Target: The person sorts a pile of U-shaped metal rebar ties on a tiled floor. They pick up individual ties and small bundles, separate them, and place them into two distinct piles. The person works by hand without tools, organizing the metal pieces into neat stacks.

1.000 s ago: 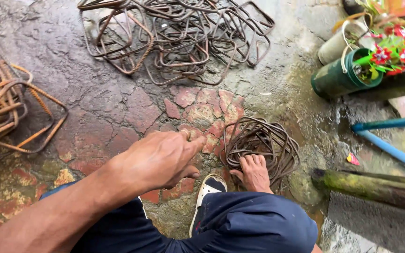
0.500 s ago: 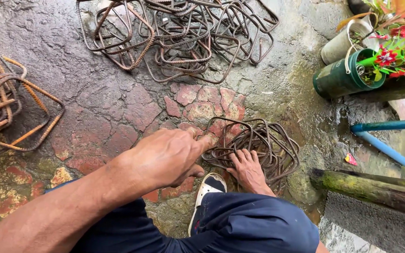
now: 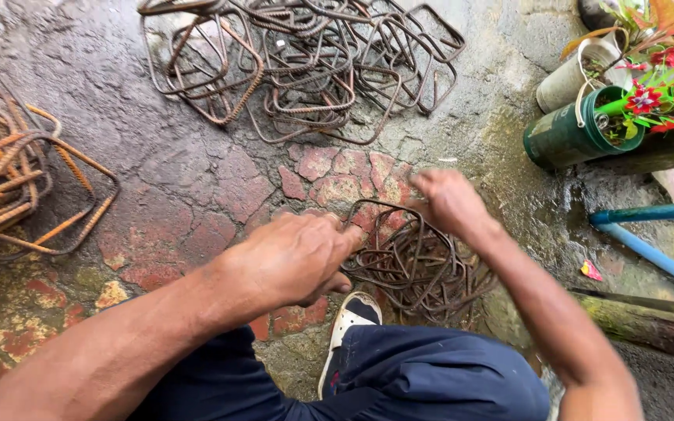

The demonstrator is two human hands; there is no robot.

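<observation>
A small heap of rusty bent rebar loops (image 3: 419,261) lies on the wet stone ground just past my shoe (image 3: 349,323). My left hand (image 3: 294,257) hovers at the heap's near-left edge, fingers curled, its fingertips hidden; I cannot tell if they touch a loop. My right hand (image 3: 450,203) is raised over the heap's far side, blurred, fingers bent around what looks like the top loop's rim. My dark blue trouser leg (image 3: 431,378) fills the bottom.
A big pile of rusty rebar stirrups (image 3: 298,62) lies at the top. Another rusty bundle (image 3: 9,168) sits at the left edge. A green can with flowers (image 3: 579,132), a grey pot (image 3: 571,74) and a blue pipe (image 3: 649,249) stand at right.
My right hand has lifted off the heap's near side and swung up to its far edge. My left hand has slid a little right toward the heap.
</observation>
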